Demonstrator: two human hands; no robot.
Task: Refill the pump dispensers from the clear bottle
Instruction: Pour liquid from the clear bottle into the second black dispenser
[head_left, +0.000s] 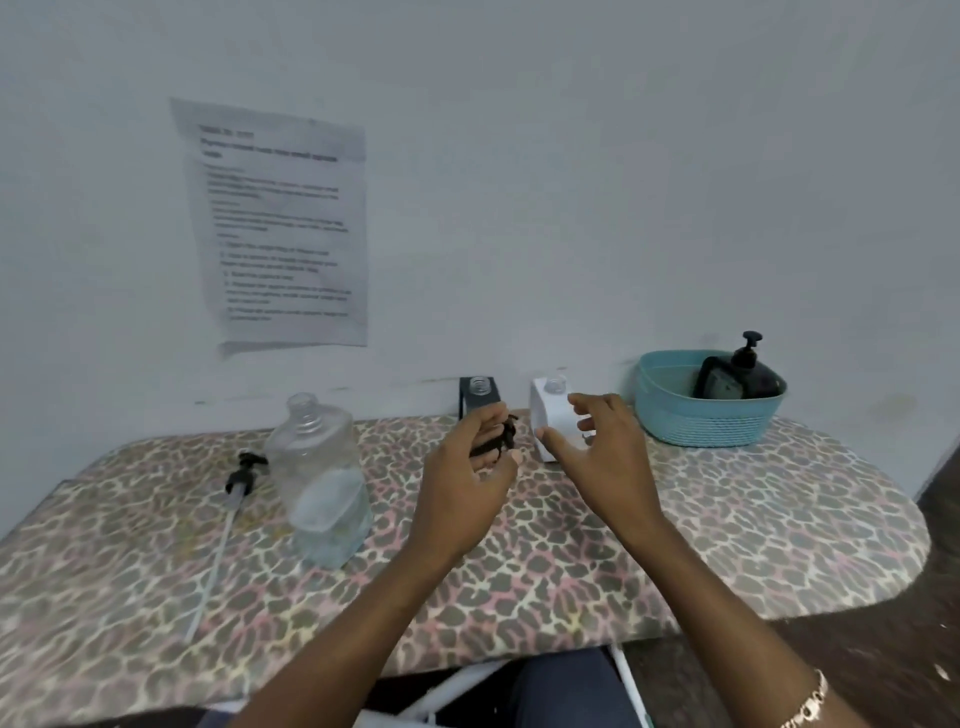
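Through the head camera, your left hand (463, 475) curls round a black pump head (503, 435), probably ready to recap the open-necked black dispenser (480, 396) at its twelve o'clock. Your right hand (597, 447) spreads its fingers at the white dispenser (551, 415), likely to steady it, though contact is unclear. The clear bottle (322, 467) stands uncapped at your left hand's nine o'clock, low on liquid.

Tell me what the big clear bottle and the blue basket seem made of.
Clear bottle: likely glossy see-through plastic; liquid shows through it and its neck is threaded. Basket: probably matte teal plastic, moulded with a ribbed woven pattern; real weave cannot be ruled out.
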